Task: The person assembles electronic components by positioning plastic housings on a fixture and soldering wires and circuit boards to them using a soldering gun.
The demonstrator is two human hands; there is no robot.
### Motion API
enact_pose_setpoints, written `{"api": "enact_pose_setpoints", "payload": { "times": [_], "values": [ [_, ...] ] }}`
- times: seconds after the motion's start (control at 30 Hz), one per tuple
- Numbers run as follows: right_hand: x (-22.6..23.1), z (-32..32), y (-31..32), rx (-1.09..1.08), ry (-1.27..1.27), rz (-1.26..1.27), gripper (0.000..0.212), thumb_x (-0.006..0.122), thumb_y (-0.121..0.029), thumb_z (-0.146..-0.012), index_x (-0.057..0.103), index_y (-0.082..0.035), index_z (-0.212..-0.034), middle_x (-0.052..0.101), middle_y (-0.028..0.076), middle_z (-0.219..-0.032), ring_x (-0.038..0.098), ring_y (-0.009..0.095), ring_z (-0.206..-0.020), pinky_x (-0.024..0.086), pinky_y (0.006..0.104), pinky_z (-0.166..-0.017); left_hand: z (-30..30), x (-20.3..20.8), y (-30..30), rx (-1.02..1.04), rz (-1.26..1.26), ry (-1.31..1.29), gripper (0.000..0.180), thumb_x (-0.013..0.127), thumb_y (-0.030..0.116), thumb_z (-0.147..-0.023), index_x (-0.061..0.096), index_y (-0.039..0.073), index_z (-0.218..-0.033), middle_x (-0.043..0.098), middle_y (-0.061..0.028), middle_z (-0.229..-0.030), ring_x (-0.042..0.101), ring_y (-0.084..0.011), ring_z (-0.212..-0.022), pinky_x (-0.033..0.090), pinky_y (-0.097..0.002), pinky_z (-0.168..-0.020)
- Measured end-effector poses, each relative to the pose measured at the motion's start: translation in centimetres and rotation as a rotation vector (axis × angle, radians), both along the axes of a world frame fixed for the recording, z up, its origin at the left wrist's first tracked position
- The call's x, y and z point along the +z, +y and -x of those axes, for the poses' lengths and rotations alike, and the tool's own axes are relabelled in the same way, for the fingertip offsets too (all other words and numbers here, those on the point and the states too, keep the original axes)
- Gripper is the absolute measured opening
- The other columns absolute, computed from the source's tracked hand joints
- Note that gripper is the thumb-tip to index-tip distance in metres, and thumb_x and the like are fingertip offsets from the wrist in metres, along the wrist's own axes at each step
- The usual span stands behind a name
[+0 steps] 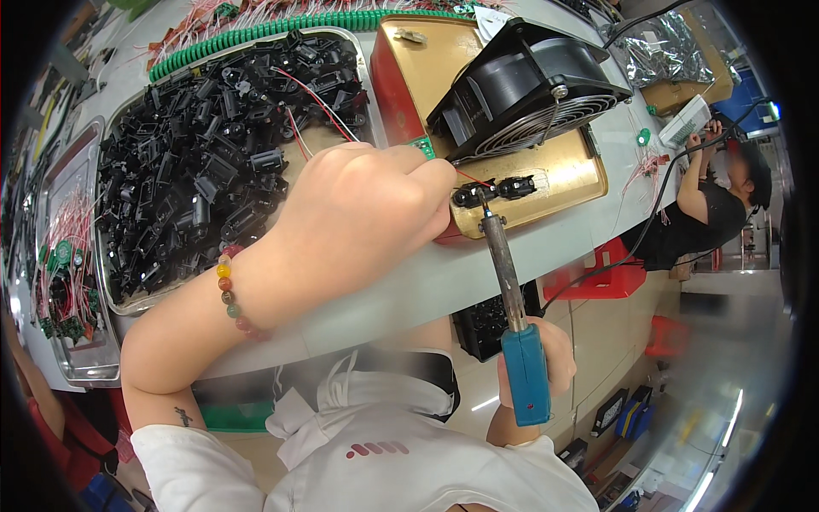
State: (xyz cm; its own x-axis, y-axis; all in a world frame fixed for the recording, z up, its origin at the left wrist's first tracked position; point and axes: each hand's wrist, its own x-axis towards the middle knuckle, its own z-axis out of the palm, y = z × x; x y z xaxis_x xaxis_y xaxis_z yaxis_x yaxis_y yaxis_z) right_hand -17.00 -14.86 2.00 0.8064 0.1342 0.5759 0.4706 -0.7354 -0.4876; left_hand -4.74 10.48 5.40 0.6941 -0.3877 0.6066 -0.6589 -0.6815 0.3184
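My left hand (367,205) is closed over a small green circuit board (421,147) with red wires (320,102), pressed against the edge of a gold metal tin (563,175). My right hand (546,358) grips the blue handle of a soldering iron (512,299). Its tip touches a small black part (495,189) lying on the tin's front edge, right beside my left fingers. A beaded bracelet (232,294) circles my left wrist.
A black fan (529,85) stands tilted on the tin. A metal tray (119,303) holds a heap of black plastic parts (213,145); another tray (72,363) at the left holds wired boards. A green coiled cord (281,30) lies behind. Another person (708,205) works at the right.
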Motion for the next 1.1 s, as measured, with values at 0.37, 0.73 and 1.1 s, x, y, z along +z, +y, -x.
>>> {"api": "enact_pose_setpoints", "payload": {
  "times": [0.37, 0.73, 1.1],
  "values": [
    [-0.2, -0.1, -0.3, 0.035, 0.012, -0.009, 0.035, 0.07, -0.019, -0.069, 0.063, 0.004, -0.095, 0.066, 0.016, -0.085, 0.063, 0.026, -0.075, 0.049, 0.0336, -0.07, 0.0, -0.1, 0.0, -0.012, 0.011, -0.007, 0.008, 0.07, 0.007, -0.072, 0.064, 0.005, -0.075, 0.058, -0.0067, -0.063, 0.057, -0.0243, -0.053, 0.045, -0.0339, -0.048],
    [-1.8, 0.8, -0.6, -0.064, 0.175, -0.516, 0.036, 0.07, -0.037, -0.079, 0.065, -0.003, -0.089, 0.066, 0.007, -0.078, 0.059, 0.018, -0.07, 0.047, 0.0312, -0.064, 0.0, -0.2, -0.1, 0.003, -0.007, -0.037, 0.009, 0.071, 0.007, -0.071, 0.064, 0.005, -0.075, 0.058, -0.0063, -0.063, 0.057, -0.0238, -0.053, 0.045, -0.0334, -0.048],
    [-2.2, 0.5, -0.4, -0.088, 0.136, -0.544, 0.041, 0.074, -0.038, -0.077, 0.065, 0.0, -0.086, 0.063, 0.01, -0.077, 0.058, 0.015, -0.06, 0.045, 0.0256, -0.053, 0.0, -0.2, -0.1, -0.004, -0.02, -0.032, 0.009, 0.072, 0.009, -0.072, 0.064, 0.006, -0.076, 0.057, -0.006, -0.064, 0.056, -0.0236, -0.053, 0.045, -0.0333, -0.049]
  ]
}}
